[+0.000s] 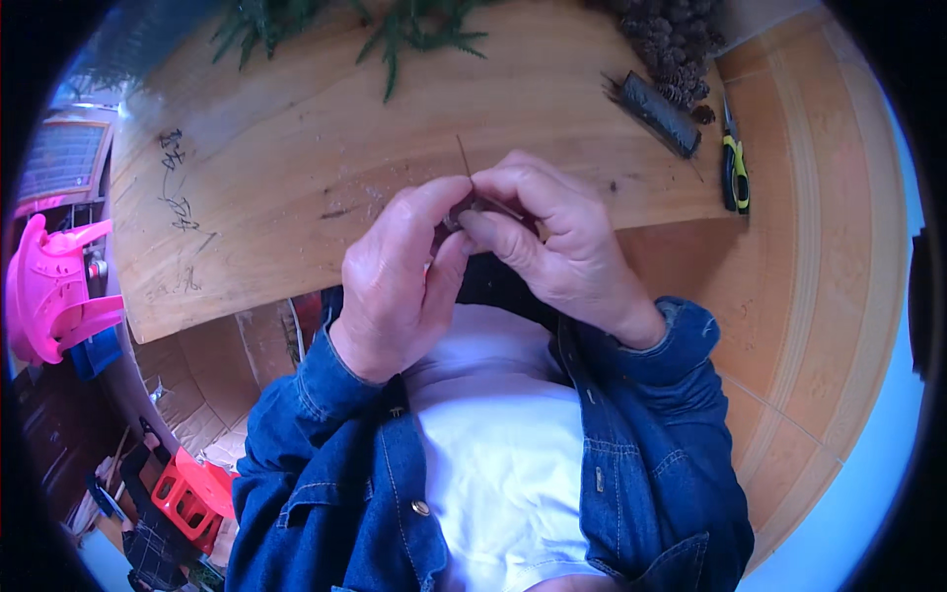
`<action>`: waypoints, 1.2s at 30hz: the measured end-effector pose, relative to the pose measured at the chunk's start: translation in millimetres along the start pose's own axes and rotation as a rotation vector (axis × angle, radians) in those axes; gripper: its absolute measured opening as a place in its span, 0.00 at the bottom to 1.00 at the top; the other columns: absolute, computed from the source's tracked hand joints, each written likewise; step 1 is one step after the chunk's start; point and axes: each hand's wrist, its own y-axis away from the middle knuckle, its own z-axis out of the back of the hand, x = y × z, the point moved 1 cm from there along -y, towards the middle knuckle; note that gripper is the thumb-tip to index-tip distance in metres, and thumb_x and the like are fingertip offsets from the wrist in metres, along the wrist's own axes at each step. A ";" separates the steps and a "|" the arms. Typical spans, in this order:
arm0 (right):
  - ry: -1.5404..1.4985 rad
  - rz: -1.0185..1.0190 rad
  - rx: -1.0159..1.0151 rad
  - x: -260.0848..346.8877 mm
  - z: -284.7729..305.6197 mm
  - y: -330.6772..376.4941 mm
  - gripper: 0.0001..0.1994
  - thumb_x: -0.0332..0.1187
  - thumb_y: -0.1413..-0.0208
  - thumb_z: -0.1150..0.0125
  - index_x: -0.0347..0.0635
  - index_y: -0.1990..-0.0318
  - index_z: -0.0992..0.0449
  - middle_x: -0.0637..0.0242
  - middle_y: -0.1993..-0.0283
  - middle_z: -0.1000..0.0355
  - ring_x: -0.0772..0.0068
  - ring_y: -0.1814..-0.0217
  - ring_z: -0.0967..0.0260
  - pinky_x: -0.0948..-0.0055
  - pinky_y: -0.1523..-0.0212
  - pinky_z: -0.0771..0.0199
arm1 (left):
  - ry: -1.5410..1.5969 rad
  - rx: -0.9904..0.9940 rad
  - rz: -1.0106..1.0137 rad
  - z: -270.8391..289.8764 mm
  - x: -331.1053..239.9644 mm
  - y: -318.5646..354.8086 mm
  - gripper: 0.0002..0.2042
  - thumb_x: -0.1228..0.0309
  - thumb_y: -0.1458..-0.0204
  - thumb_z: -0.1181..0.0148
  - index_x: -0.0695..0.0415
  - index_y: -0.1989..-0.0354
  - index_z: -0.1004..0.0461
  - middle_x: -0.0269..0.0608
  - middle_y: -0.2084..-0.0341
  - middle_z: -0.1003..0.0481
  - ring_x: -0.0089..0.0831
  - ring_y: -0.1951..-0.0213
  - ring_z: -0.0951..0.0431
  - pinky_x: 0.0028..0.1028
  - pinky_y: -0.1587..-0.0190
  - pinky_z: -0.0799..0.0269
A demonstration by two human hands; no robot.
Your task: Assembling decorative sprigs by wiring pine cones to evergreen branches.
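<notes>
My left hand (400, 271) and my right hand (547, 232) meet over the near edge of a wooden board (296, 168). Together they pinch a small dark piece (464, 215), mostly hidden between the fingertips. A thin brown wire or stick (464, 160) pokes up from between the fingers. Both forearms are in blue denim sleeves, over a white shirt.
Green fern-like sprigs (414, 30) lie at the board's far edge. A heap of small brown cones (671, 39) sits at the far right, with a dark bundle of wire pieces (659, 111) and green-handled pliers (735, 163) beside it. A pink plastic stool (49, 286) and a red stool (192, 493) stand on the left.
</notes>
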 end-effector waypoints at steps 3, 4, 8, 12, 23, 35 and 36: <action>-0.019 0.044 -0.019 -1.1 -3.4 -2.4 0.07 0.24 0.46 0.42 0.32 0.61 0.29 0.69 0.71 0.33 0.82 0.71 0.37 0.82 0.71 0.35 | -0.058 0.040 -0.016 6.6 -6.3 -3.8 0.15 0.84 0.50 0.46 0.66 0.53 0.32 0.48 0.65 0.27 0.33 0.68 0.24 0.28 0.66 0.27; -0.054 -0.009 -0.022 -1.4 -3.8 -0.9 0.07 0.24 0.46 0.42 0.32 0.61 0.29 0.69 0.71 0.33 0.83 0.72 0.37 0.82 0.71 0.35 | -0.063 0.079 -0.008 9.5 -8.0 -5.5 0.14 0.83 0.50 0.47 0.66 0.53 0.32 0.48 0.64 0.27 0.33 0.67 0.24 0.27 0.65 0.28; -0.172 -0.137 -0.038 -2.6 -4.1 -3.4 0.06 0.23 0.46 0.42 0.33 0.62 0.30 0.70 0.71 0.32 0.84 0.73 0.37 0.83 0.73 0.35 | 0.001 0.122 0.031 22.8 -4.3 -20.2 0.12 0.81 0.47 0.48 0.66 0.53 0.32 0.45 0.64 0.27 0.29 0.64 0.26 0.23 0.62 0.30; -0.240 -0.168 -0.068 -1.1 -6.1 -1.0 0.05 0.21 0.46 0.42 0.34 0.62 0.30 0.70 0.71 0.31 0.85 0.73 0.37 0.83 0.74 0.35 | 0.307 0.094 0.285 21.1 -11.2 -30.0 0.10 0.78 0.44 0.49 0.66 0.55 0.31 0.39 0.64 0.27 0.23 0.62 0.29 0.19 0.59 0.33; -0.212 -0.033 -0.060 -2.6 -4.8 1.9 0.05 0.22 0.45 0.44 0.35 0.61 0.30 0.71 0.71 0.32 0.87 0.72 0.37 0.84 0.72 0.36 | 0.635 -0.030 0.499 8.4 -4.9 -32.1 0.05 0.75 0.43 0.46 0.64 0.62 0.30 0.31 0.68 0.29 0.16 0.64 0.31 0.16 0.60 0.35; -0.366 -0.283 -0.011 -6.8 -8.9 1.1 0.04 0.23 0.42 0.46 0.35 0.61 0.30 0.74 0.68 0.33 0.89 0.68 0.37 0.87 0.68 0.35 | -0.054 -0.098 0.044 21.7 -8.4 -40.2 0.05 0.78 0.49 0.44 0.64 0.64 0.29 0.39 0.65 0.28 0.24 0.65 0.30 0.20 0.59 0.35; -0.365 -0.293 0.008 -5.7 -10.1 1.2 0.04 0.24 0.42 0.46 0.35 0.61 0.30 0.74 0.68 0.33 0.89 0.68 0.37 0.87 0.67 0.35 | -0.162 -0.012 -0.030 24.0 -10.9 -41.0 0.05 0.79 0.49 0.44 0.65 0.65 0.29 0.40 0.65 0.28 0.26 0.65 0.30 0.20 0.59 0.35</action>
